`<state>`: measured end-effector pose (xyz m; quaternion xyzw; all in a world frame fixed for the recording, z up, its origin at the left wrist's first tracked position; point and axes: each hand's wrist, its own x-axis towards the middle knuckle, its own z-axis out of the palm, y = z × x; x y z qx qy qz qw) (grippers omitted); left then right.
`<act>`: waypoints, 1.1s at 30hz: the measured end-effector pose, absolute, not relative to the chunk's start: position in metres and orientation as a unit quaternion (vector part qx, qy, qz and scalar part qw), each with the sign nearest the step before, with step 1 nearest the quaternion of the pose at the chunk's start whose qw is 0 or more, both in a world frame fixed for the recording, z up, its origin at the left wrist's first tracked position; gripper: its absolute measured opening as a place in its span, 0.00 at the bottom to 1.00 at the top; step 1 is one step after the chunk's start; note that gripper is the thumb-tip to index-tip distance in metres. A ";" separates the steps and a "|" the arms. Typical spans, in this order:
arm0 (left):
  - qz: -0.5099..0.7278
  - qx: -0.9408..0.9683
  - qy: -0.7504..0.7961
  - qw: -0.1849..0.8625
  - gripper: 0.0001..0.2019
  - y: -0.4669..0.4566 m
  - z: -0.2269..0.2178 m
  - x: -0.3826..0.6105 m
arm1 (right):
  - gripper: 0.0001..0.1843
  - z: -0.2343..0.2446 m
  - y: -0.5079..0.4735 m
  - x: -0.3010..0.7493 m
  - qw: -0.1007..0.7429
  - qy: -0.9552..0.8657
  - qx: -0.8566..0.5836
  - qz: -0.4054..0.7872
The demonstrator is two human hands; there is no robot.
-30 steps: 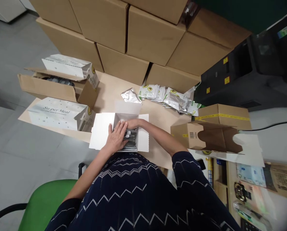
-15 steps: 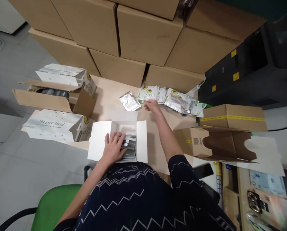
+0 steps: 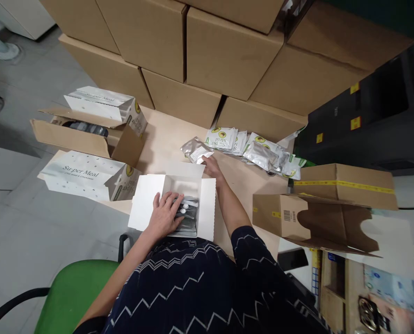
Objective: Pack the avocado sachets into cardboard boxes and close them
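A white carton with its flaps up stands at the table's near edge, right against my body. Inside it, several dark spouted pouches are packed in a row. My left hand rests over the carton with spread fingers, its fingertips touching the pouches. Just beyond the carton, my right hand pinches the near right corner of a silver foil pouch, which looks slightly tilted on the table. Behind it lie white Su per Meal sachets, and more silver pouches are on the right.
Large cardboard boxes are stacked along the back. At the left, an open brown box sits between white Su per Meal cartons. Open brown cartons occupy the right. A green chair is at lower left.
My right hand has moved left and nearer, from the white sachets to the silver pouch, and now grips its corner. The pouch has shifted and tilted. My left hand stays on the carton's pouches.
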<state>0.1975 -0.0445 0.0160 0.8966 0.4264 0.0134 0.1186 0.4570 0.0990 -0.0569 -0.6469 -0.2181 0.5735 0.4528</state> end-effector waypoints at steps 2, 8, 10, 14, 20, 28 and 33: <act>0.018 0.898 0.423 0.122 0.35 -0.044 0.016 0.198 | 0.11 -0.058 0.086 0.477 0.536 -0.153 -0.630 0.541; 0.038 0.896 0.420 0.143 0.35 -0.043 0.013 0.199 | 0.18 -0.001 0.019 0.553 0.699 -0.207 -0.594 0.340; 0.041 0.896 0.418 0.145 0.35 -0.044 0.014 0.199 | 0.20 0.037 -0.003 0.564 0.706 -0.290 -0.572 0.302; 0.043 0.896 0.417 0.146 0.35 -0.044 0.016 0.200 | 0.20 0.108 -0.038 0.543 0.684 -0.435 -0.536 0.237; 0.053 0.895 0.416 0.152 0.35 -0.044 0.015 0.200 | 0.15 0.149 -0.060 0.454 0.354 -0.698 -0.580 0.227; 0.065 0.895 0.414 0.155 0.35 -0.045 0.016 0.201 | 0.13 0.080 0.015 0.384 -0.052 -0.793 -0.540 0.278; 0.070 0.895 0.412 0.155 0.37 -0.045 0.016 0.199 | 0.11 0.035 0.043 0.378 -0.108 -0.795 -0.496 0.332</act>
